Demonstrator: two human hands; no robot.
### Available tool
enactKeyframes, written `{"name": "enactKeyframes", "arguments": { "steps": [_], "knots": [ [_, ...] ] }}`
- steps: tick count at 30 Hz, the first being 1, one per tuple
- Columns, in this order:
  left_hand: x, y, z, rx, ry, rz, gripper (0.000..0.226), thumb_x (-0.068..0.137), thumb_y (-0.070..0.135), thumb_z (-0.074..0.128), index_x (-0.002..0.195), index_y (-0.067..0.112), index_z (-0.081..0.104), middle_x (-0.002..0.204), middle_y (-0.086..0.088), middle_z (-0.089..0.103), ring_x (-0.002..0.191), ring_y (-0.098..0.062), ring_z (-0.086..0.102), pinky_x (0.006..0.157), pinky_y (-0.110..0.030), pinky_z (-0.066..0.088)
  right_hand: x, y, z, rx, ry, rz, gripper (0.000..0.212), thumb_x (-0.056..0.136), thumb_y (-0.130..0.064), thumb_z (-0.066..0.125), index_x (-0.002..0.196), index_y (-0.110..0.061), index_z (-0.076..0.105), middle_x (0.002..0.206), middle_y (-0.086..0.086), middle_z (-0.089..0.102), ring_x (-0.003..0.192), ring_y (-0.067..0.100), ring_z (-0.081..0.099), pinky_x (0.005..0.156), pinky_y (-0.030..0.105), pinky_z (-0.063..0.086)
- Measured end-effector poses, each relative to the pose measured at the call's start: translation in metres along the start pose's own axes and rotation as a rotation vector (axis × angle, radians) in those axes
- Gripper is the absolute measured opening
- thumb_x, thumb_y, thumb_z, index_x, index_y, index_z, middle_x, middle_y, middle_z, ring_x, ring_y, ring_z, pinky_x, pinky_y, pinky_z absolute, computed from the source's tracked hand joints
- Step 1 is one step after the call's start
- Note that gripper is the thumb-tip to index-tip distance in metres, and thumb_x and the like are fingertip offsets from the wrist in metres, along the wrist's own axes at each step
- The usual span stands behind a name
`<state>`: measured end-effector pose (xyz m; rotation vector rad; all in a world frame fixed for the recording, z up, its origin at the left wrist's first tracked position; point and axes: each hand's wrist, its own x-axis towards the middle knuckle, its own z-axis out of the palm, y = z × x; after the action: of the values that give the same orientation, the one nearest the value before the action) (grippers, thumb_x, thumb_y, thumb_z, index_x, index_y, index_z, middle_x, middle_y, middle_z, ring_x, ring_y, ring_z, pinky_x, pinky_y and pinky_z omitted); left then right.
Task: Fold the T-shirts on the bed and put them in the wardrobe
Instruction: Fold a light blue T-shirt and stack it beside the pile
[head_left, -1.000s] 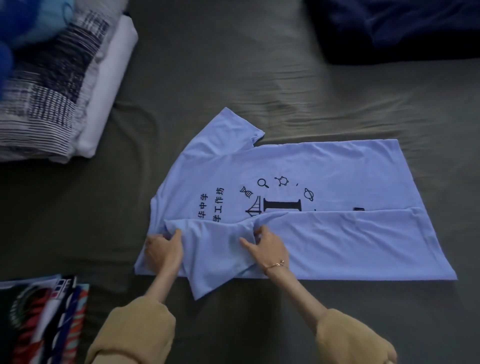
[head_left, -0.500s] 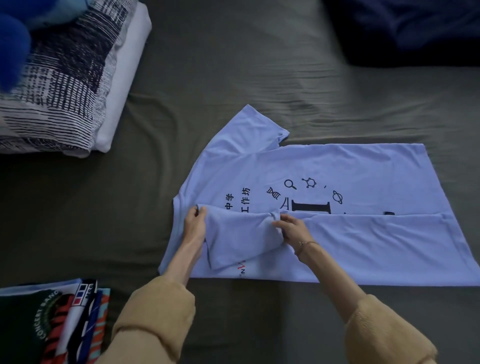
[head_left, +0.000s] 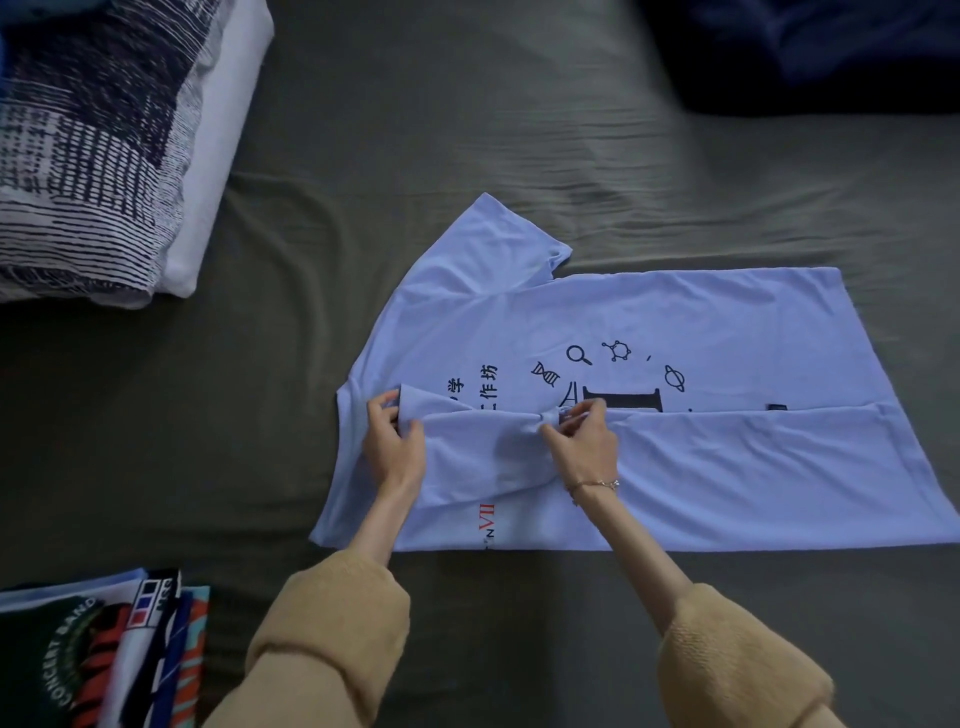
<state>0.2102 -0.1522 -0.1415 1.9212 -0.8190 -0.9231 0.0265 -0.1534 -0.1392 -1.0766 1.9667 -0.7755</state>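
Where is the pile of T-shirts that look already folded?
In the head view, the folded pile sits in the bottom-left corner on the dark bedsheet, left of the person's left sleeve and below the striped pillow.

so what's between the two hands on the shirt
In the head view, a folded-over sleeve of the shirt spans from the left hand to the right hand, each pinching one end.

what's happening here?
A person is folding a light blue T-shirt spread flat on a dark bed sheet. The near long side is already folded over the body. The left hand and right hand each pinch the near sleeve, laying it across that fold. The far sleeve is not folded yet. A stack of folded shirts sits at the lower left, and a patterned pillow at the upper left.
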Motion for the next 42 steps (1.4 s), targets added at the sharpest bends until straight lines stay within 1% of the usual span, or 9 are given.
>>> {"name": "enactKeyframes", "arguments": {
  "steps": [5,8,11,21,25,30,33,38,42],
  "knots": [
    [0.015,0.01,0.001,0.216,-0.186,0.07,0.048,0.095,0.013,0.051,0.141,0.022,0.042,0.142,0.001,0.047,0.13,-0.019,0.043,0.09,-0.018,0.032,0.012,-0.001,0.005,-0.068,0.007,0.004,0.028,0.084,-0.018,0.061,0.11,-0.012,0.052,0.081,0.0,0.061,0.085,0.029,0.06,0.069,0.031,0.041],
    [0.024,0.006,-0.005,0.43,-0.1,0.167,0.02,0.094,0.019,0.054,0.108,0.014,0.066,0.104,-0.008,0.068,0.102,-0.029,0.06,0.072,-0.027,0.04,0.018,0.004,0.004,-0.131,-0.045,-0.105,0.018,0.085,-0.011,0.059,0.102,-0.012,0.066,0.08,0.009,0.064,0.077,0.026,0.058,0.064,0.027,0.035],
    [0.024,0.003,-0.007,0.462,0.009,0.238,0.018,0.094,0.023,0.055,0.086,0.009,0.063,0.073,-0.005,0.057,0.079,-0.03,0.059,0.058,-0.029,0.029,0.018,0.009,0.001,-0.098,0.02,-0.166,0.012,0.087,-0.008,0.06,0.094,-0.004,0.068,0.079,0.012,0.066,0.072,0.021,0.056,0.064,0.026,0.035],
    [0.01,-0.009,0.021,0.615,0.206,0.438,0.027,0.095,0.018,0.051,0.119,0.006,0.052,0.132,-0.02,0.044,0.118,-0.034,0.04,0.088,-0.05,0.045,0.011,0.026,0.012,-0.479,0.214,-0.465,0.045,0.089,-0.04,0.036,0.111,-0.008,0.059,0.11,0.013,0.058,0.103,0.03,0.053,0.079,0.042,0.042],
    [-0.019,-0.036,0.027,0.767,-0.153,0.783,0.052,0.096,0.037,0.032,0.144,0.017,0.038,0.153,-0.007,0.03,0.141,-0.017,0.016,0.112,-0.055,0.014,0.006,0.051,-0.012,-0.683,0.14,-0.582,0.053,0.091,-0.034,0.028,0.134,-0.014,0.051,0.143,0.007,0.045,0.13,0.012,0.028,0.103,0.058,0.027],
    [-0.045,-0.056,0.02,0.915,-0.384,0.76,0.066,0.091,0.058,0.009,0.15,0.031,-0.002,0.158,0.01,-0.012,0.142,-0.003,-0.019,0.109,-0.049,-0.022,0.011,0.091,-0.078,-0.826,-0.132,-0.346,0.07,0.075,-0.048,-0.008,0.143,-0.03,-0.009,0.149,-0.013,-0.02,0.137,-0.001,-0.018,0.108,0.059,-0.006],
    [-0.057,-0.058,0.013,1.026,-0.468,0.734,0.078,0.08,0.075,-0.005,0.146,0.036,-0.017,0.155,0.011,-0.025,0.139,-0.002,-0.028,0.106,-0.048,-0.027,0.014,0.114,-0.116,-0.803,-0.145,-0.19,0.058,0.089,-0.047,0.004,0.143,-0.034,-0.011,0.153,-0.011,-0.02,0.14,0.004,-0.018,0.108,0.062,-0.006],
    [-0.071,-0.061,0.0,1.061,-0.54,0.654,0.103,0.059,0.093,0.004,0.142,0.039,-0.025,0.147,0.012,-0.04,0.134,-0.005,-0.038,0.102,-0.043,-0.034,0.01,0.14,-0.164,-0.735,-0.235,-0.312,0.072,0.068,-0.055,0.002,0.135,-0.038,-0.017,0.146,-0.015,-0.025,0.137,0.004,-0.025,0.108,0.059,-0.011],
    [-0.079,-0.058,-0.002,1.029,-0.532,0.571,0.098,0.057,0.065,0.025,0.138,0.042,-0.025,0.151,0.012,-0.032,0.138,-0.008,-0.033,0.111,-0.048,-0.021,0.002,0.155,-0.197,-0.656,-0.302,-0.352,0.093,0.058,-0.031,0.033,0.138,-0.032,-0.015,0.153,-0.007,-0.02,0.136,0.005,-0.025,0.109,0.053,-0.016]
  ]
}}
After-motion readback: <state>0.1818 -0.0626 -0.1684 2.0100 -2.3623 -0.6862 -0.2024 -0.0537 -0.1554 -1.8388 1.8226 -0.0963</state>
